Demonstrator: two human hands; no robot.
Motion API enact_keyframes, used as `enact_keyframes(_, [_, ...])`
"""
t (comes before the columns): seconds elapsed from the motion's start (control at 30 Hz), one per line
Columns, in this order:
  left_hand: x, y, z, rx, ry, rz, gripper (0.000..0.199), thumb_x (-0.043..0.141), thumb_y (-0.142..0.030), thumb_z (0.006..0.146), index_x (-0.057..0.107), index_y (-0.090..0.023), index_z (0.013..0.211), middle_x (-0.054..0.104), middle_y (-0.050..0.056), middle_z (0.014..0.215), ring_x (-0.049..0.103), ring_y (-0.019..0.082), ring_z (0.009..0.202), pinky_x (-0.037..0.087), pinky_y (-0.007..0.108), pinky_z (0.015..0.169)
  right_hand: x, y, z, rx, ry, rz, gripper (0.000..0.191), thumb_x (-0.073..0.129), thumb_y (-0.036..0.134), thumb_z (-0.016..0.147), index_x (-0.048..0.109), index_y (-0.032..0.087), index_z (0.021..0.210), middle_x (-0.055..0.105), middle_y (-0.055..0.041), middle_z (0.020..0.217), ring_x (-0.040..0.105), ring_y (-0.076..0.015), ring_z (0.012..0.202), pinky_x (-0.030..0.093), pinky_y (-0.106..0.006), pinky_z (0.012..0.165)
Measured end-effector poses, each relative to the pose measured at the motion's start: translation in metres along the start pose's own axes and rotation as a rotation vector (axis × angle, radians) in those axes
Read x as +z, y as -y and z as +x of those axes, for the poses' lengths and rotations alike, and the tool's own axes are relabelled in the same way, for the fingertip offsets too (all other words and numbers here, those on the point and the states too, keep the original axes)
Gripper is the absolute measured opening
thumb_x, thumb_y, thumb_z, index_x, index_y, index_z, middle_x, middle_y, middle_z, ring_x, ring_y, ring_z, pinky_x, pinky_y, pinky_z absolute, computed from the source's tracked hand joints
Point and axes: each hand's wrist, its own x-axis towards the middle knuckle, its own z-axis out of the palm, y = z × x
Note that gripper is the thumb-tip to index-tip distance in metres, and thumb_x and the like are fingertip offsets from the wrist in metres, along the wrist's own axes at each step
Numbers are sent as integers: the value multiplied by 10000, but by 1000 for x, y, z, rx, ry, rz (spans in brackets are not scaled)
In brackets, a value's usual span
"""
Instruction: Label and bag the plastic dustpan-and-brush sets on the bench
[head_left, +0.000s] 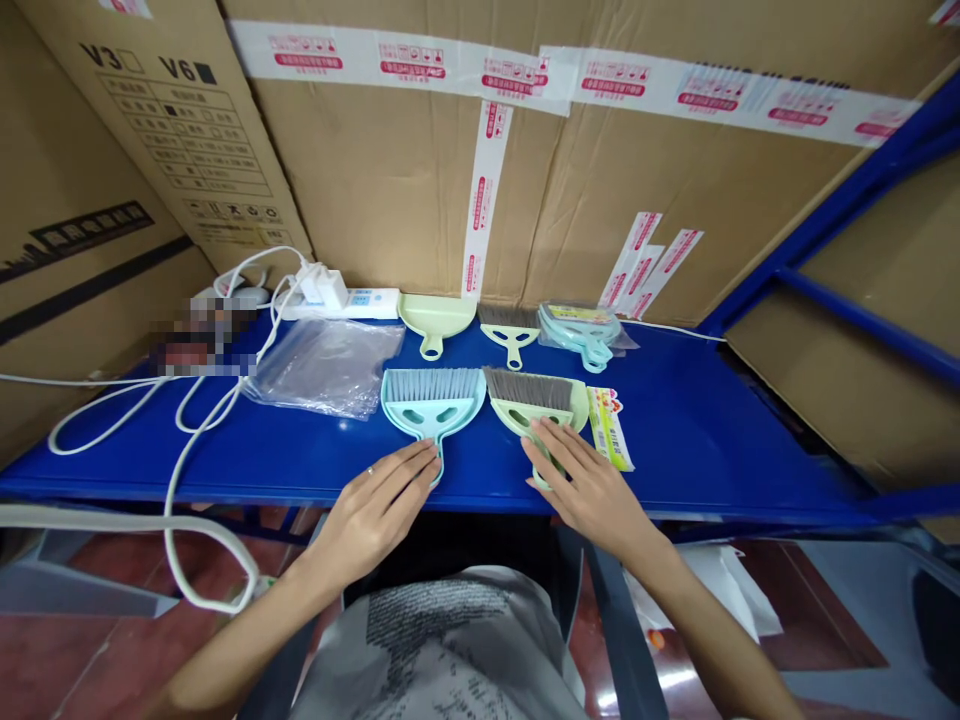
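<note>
My left hand has its fingers together over the handle of a light-blue hand brush, which lies in a matching dustpan. Its thumb is hidden. Beside it, a pale-green hand brush with dark bristles rests in a green dustpan. My right hand lies across that brush, long fingers reaching onto its head and a fingertip showing beside the handle. A printed card lies by the green dustpan. Both sets are flat on the table, their handles toward me.
Behind lie another green dustpan, a green brush and a bagged blue set. Clear plastic bags lie left, by a power strip and white cables. Cardboard walls the back of the blue table.
</note>
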Motion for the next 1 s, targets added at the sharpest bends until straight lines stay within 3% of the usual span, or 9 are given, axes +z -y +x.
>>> enact_keyframes(0.13, [0, -1, 2, -15, -21, 2, 382, 668, -18, 979, 666, -78, 1356, 744, 170, 1356, 677, 292, 1345, 621, 431, 1088, -4, 0, 1, 21, 27, 68, 509, 658, 336, 1061, 614, 65, 1489, 583, -239, 1557, 549, -389, 1472, 535, -565, 1187])
enact_keyframes(0.3, [-1, -1, 4, -16, -26, -14, 379, 654, -31, 989, 667, -102, 1361, 751, 161, 1347, 680, 284, 1341, 616, 420, 1087, -6, 0, 3, 55, -107, 72, 422, 627, 155, 1056, 621, 62, 1467, 671, -194, 1469, 628, -333, 1404, 575, -496, 1161])
enact_keyframes(0.53, [0, 1, 2, -31, -17, -34, 397, 667, -24, 981, 662, -114, 1368, 742, 156, 1364, 676, 293, 1345, 612, 430, 1073, -14, -8, 1, 87, -284, 133, 790, 668, 10, 999, 334, 145, 1702, 705, -179, 1424, 665, -293, 1360, 611, -415, 1130])
enact_keyframes(0.67, [0, 1, 0, -29, -10, -31, 399, 667, -25, 984, 656, -108, 1375, 738, 159, 1371, 664, 294, 1359, 606, 435, 1075, -13, -10, 1, 69, -285, 92, 840, 651, -21, 997, 274, 163, 1725, 705, -175, 1424, 664, -300, 1360, 614, -437, 1130])
enact_keyframes(0.83, [1, 1, 1, -27, -4, -33, 393, 664, -23, 987, 655, -105, 1371, 740, 156, 1368, 668, 288, 1352, 598, 431, 1085, -8, -3, 0, 26, -271, -105, 625, 732, 60, 986, 522, 88, 1575, 805, -164, 1215, 785, -291, 1145, 663, -393, 999])
enact_keyframes(1.0, [0, 1, 3, -18, -19, -17, 385, 678, -20, 973, 666, -96, 1350, 748, 159, 1352, 683, 288, 1330, 596, 419, 1080, -13, 2, 2, 7, -319, -186, 411, 810, 103, 943, 685, 63, 1333, 829, -140, 1080, 798, -259, 992, 645, -375, 913])
